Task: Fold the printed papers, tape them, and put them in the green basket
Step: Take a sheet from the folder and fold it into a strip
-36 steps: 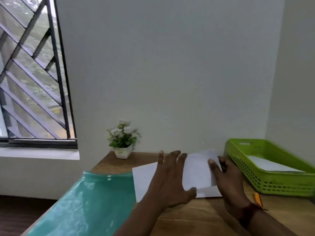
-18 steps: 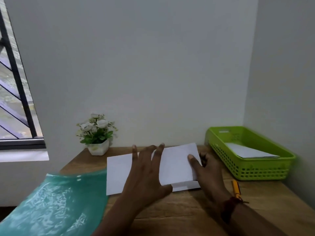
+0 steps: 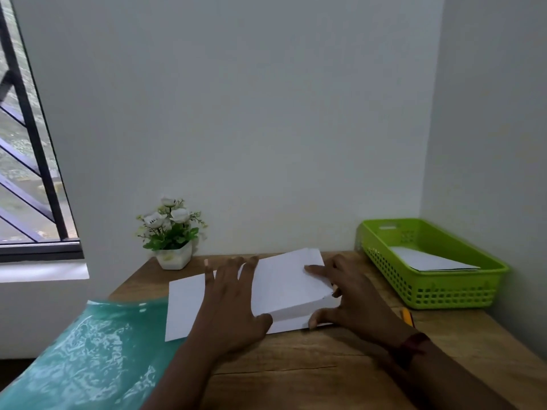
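A white sheet of paper (image 3: 284, 287) lies on the wooden desk (image 3: 310, 368), its right part lifted and bent over toward the left. My left hand (image 3: 233, 306) lies flat on the paper's middle with fingers spread. My right hand (image 3: 352, 300) grips the raised right flap, index finger on top and thumb at its lower edge. The green basket (image 3: 438, 292) stands at the back right by the wall, holding a folded white paper (image 3: 426, 258).
A small white pot with white flowers (image 3: 171, 235) stands at the back left of the desk. A glossy teal sheet (image 3: 88, 359) covers the desk's left front. A yellow pencil-like item (image 3: 408, 316) lies just before the basket. A barred window is at the left.
The view has swung right and down. My right hand has carried the paper's right flap further over toward the left; my left hand still presses the sheet.
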### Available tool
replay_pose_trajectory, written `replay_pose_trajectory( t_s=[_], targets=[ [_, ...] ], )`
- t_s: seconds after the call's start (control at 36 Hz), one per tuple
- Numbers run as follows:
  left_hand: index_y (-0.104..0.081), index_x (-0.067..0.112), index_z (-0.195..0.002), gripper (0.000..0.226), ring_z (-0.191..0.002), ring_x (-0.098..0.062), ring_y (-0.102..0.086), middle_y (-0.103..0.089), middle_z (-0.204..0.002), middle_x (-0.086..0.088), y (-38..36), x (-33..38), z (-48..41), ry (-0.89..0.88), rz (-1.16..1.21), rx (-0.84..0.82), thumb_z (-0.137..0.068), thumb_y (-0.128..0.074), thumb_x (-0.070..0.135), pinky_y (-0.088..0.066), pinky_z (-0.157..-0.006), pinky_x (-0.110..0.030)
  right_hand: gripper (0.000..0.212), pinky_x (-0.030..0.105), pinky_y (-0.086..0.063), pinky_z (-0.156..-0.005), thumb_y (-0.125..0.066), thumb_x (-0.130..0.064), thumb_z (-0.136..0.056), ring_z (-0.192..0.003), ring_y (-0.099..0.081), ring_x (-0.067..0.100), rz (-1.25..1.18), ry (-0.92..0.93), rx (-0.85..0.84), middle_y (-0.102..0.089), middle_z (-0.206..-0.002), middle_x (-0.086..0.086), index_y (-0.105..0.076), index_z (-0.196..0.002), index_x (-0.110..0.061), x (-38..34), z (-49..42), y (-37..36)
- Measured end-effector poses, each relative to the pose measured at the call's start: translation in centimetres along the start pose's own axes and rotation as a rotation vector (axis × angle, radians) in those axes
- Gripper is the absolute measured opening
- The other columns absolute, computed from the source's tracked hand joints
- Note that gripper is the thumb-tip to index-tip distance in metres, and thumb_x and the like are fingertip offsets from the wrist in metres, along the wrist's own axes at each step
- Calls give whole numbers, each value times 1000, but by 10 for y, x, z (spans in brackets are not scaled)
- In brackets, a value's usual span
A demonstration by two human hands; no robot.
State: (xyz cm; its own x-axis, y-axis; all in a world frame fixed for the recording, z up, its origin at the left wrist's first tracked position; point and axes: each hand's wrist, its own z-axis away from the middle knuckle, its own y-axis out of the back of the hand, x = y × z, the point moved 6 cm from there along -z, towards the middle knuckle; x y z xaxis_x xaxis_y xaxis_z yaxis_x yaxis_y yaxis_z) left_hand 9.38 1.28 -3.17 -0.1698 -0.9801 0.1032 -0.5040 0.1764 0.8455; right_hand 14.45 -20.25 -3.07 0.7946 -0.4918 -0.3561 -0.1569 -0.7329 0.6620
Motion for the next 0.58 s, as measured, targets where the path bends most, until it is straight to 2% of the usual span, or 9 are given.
replay_pose_trajectory(
  t_s=[0.08, 0.14, 0.25, 0.31, 0.36, 0.39, 0.44, 0.5, 0.58],
  targets=[
    [-12, 29, -152, 98, -144, -18, -15, -24, -153, 2, -1, 0, 1, -4, -4, -18, -68, -42, 68, 12, -119, -53, 44, 30, -51, -62, -80, -20, -75, -81, -48, 0, 118, 78, 55, -43, -94, -21, -66, -117, -25, -4, 2, 4],
    [-12, 35, -152, 92, -147, -18, -9, -22, -155, 2, -1, 2, 2, -14, 12, -34, -70, -42, 65, 15, -118, -53, 35, 28, -48, -60, -74, -4, -78, -77, -49, 2, 144, 94, 108, -47, -90, -16, -70, -108, -21, -6, 2, 8],
    [-25, 42, -148, 77, -149, -17, -12, -28, -157, 5, 5, 7, 3, -22, 77, -3, -74, -44, 55, 6, -119, -58, 14, 23, -47, -63, -67, -15, -90, -78, -54, 1, -14, 12, 180, -47, -84, -18, -72, -95, -28, -7, 2, 14],
    [-39, 35, -145, 70, -147, -19, -22, -36, -155, 1, 14, 9, 0, -9, 83, 69, -77, -50, 49, -8, -119, -60, 20, 23, -49, -64, -67, -20, -90, -82, -57, 5, -111, -58, 223, -48, -85, -14, -65, -86, -39, -7, 1, 16],
    [-52, 23, -138, 64, -141, -23, -37, -49, -146, -4, 24, 10, -2, 8, 105, 178, -77, -59, 41, -28, -112, -62, 21, 23, -49, -64, -68, -22, -89, -84, -56, 6, -197, -139, 264, -49, -86, -10, -64, -81, -41, -5, -1, 18],
    [-57, 19, -133, 60, -137, -25, -43, -55, -140, -6, 28, 11, -2, 12, 119, 231, -76, -65, 36, -32, -108, -62, 20, 21, -48, -64, -69, -22, -89, -84, -56, 6, -231, -177, 282, -50, -87, -8, -65, -79, -39, -4, -1, 18],
    [-62, 14, -127, 58, -131, -27, -49, -60, -132, -8, 35, 14, -2, 11, 113, 332, -72, -77, 26, -31, -108, -64, 16, 20, -46, -64, -68, -23, -89, -83, -57, 6, -291, -236, 293, -55, -86, -6, -67, -74, -30, -2, -1, 17],
    [-61, 14, -126, 61, -131, -28, -48, -59, -131, -8, 42, 19, -1, -14, 81, 415, -69, -81, 26, -22, -114, -65, 21, 24, -46, -64, -66, -24, -91, -75, -60, 7, -369, -263, 262, -62, -78, -4, -67, -70, -19, -5, -2, 13],
    [-44, 20, -142, 88, -142, -31, -34, -44, -147, -10, 40, 33, 0, -137, 0, 349, -65, -76, 47, -9, -117, -64, 35, 15, -41, -57, -63, -18, -94, -55, -54, -1, -506, -267, 219, -59, -57, -11, -65, -59, -23, -15, 0, 7]
  ],
)
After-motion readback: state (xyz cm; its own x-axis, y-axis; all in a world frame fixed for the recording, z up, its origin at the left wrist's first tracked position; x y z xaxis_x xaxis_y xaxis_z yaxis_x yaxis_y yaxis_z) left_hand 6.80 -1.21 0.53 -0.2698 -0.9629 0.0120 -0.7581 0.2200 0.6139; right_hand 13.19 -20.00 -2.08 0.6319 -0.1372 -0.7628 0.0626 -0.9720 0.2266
